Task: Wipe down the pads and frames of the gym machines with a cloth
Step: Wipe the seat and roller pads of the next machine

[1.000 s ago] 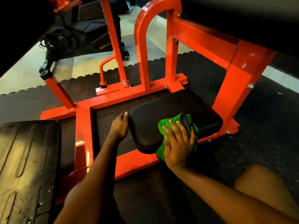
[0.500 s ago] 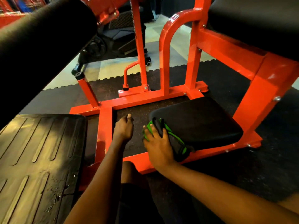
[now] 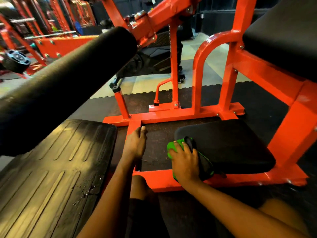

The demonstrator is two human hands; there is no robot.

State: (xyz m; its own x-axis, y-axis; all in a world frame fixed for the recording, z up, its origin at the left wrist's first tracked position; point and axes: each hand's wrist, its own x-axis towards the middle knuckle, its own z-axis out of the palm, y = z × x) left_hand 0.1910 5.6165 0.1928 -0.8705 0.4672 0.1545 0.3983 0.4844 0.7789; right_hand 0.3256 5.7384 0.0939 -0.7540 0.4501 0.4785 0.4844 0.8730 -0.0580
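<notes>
A low black pad [image 3: 231, 143] sits on the orange machine frame [image 3: 171, 115]. My right hand [image 3: 186, 163] holds a bunched green and black cloth [image 3: 171, 148] against the pad's near left corner, with the fingers curled over it. My left hand [image 3: 135, 145] rests with straight fingers on the orange base bar to the left of the pad and holds nothing. A gap of dark floor mat lies between the two hands.
A long black roller pad [image 3: 68, 79] slants overhead at the left. Below it lies a ribbed black footplate [image 3: 51, 169] with wet spots. A higher black seat pad [image 3: 283, 40] is at the upper right. Weight plates and more orange racks stand at the far left.
My right hand slid the cloth from the pad's top front over to its left corner. My left hand left the pad's side and now lies on the base bar. The view tilted up.
</notes>
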